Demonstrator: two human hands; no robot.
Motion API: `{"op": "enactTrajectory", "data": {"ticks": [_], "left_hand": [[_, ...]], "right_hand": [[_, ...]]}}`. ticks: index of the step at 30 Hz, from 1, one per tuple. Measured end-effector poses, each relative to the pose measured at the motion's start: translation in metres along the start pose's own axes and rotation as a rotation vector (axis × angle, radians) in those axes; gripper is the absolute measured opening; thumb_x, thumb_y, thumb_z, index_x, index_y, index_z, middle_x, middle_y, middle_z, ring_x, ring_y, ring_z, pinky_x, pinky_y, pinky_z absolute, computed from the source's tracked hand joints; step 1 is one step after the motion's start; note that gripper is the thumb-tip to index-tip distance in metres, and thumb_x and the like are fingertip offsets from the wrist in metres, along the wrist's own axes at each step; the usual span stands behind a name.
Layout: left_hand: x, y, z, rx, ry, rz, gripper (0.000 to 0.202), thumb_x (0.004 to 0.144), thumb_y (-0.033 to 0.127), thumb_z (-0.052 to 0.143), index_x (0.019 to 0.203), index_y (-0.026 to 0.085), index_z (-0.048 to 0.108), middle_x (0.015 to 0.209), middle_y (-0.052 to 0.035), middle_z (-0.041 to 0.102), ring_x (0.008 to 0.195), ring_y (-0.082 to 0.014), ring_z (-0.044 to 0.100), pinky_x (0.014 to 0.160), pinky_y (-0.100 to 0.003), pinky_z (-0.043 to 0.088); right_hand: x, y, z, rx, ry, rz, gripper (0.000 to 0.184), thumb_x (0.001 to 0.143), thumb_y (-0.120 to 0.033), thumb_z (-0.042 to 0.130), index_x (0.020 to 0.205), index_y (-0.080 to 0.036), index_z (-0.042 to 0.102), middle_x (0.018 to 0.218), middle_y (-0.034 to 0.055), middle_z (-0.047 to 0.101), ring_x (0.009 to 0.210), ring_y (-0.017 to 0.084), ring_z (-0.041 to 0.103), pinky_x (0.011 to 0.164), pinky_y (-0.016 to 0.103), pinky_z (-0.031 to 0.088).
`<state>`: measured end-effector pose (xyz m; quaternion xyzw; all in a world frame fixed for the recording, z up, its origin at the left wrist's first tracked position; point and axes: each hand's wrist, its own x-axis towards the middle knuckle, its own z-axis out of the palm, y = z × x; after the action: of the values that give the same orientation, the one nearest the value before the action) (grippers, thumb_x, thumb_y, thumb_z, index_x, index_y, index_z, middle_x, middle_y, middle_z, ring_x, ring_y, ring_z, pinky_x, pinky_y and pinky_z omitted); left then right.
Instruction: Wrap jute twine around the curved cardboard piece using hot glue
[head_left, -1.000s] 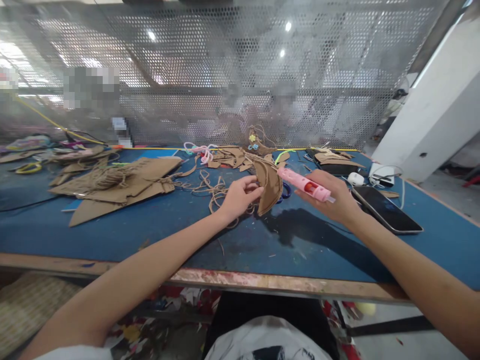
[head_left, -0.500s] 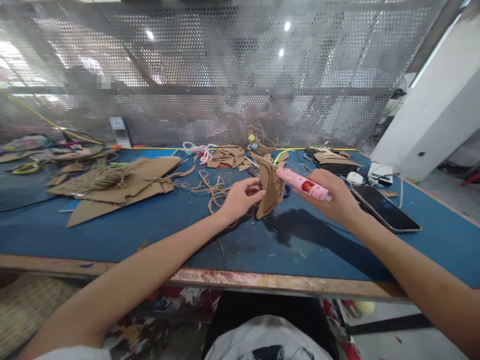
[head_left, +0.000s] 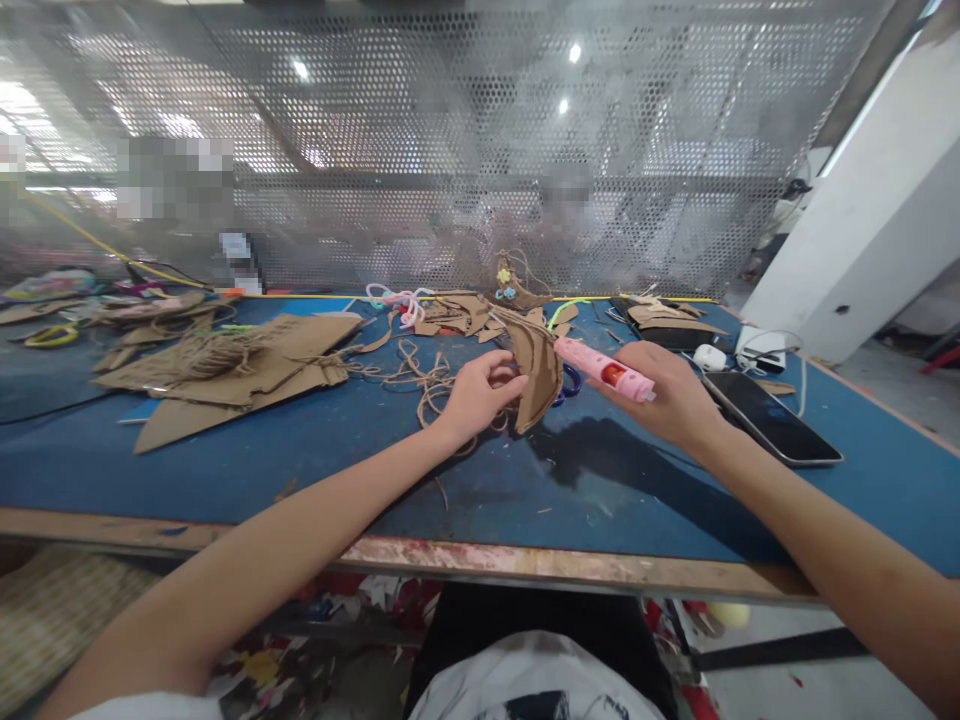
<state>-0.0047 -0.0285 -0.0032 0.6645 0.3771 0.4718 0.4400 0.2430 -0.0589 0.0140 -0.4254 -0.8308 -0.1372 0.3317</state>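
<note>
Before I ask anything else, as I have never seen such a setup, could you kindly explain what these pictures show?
There is no robot here: you see a person's two bare hands. One camera, worn on the head and looking forward and down, takes every picture. The left hand holds a crescent-shaped cardboard piece. The right hand has its grip around a pink glue gun, nozzle close to the cardboard; whether they touch is hard to tell. On the blue tabletop, to the left, a bundle of twine lies on cardboard sheets, with yellow-handled scissors farther left. A smartphone lies on the right.
</note>
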Motion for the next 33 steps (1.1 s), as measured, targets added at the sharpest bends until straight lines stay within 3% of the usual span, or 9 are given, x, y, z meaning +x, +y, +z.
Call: {"op": "enactTrajectory", "data": {"ticks": [21, 28, 33], "left_hand": [[0.001, -0.001, -0.001, -0.114, 0.111, -0.019, 0.033, 0.062, 0.029, 0.075, 0.086, 0.016, 0.057, 0.075, -0.0013, 0.07, 0.067, -0.0169, 0.067, 0.063, -0.03, 0.056], [0.005, 0.003, -0.003, -0.304, 0.296, -0.031, 0.036, 0.061, 0.028, 0.075, 0.09, 0.016, 0.057, 0.079, -0.0023, 0.071, 0.068, -0.0167, 0.068, 0.065, -0.031, 0.057], [0.008, 0.008, -0.01, -0.492, 0.404, -0.017, 0.044, 0.055, 0.022, 0.078, 0.093, 0.018, 0.056, 0.082, -0.0003, 0.071, 0.067, -0.0147, 0.066, 0.07, -0.032, 0.056]], "right_hand": [[-0.001, -0.002, 0.0, -0.017, -0.038, 0.019, 0.03, 0.091, -0.044, 0.048, 0.07, -0.023, 0.046, 0.069, 0.0052, 0.056, 0.069, 0.02, 0.052, 0.06, 0.029, 0.035], [0.001, -0.002, 0.004, -0.15, -0.144, 0.029, 0.027, 0.09, -0.041, 0.048, 0.071, -0.022, 0.049, 0.071, 0.0064, 0.059, 0.071, 0.021, 0.054, 0.055, 0.028, 0.031], [-0.006, 0.017, 0.017, -0.319, -0.198, 0.181, 0.01, 0.086, -0.028, 0.054, 0.08, -0.019, 0.055, 0.081, 0.0136, 0.063, 0.084, 0.028, 0.057, 0.062, 0.031, 0.038]]}}
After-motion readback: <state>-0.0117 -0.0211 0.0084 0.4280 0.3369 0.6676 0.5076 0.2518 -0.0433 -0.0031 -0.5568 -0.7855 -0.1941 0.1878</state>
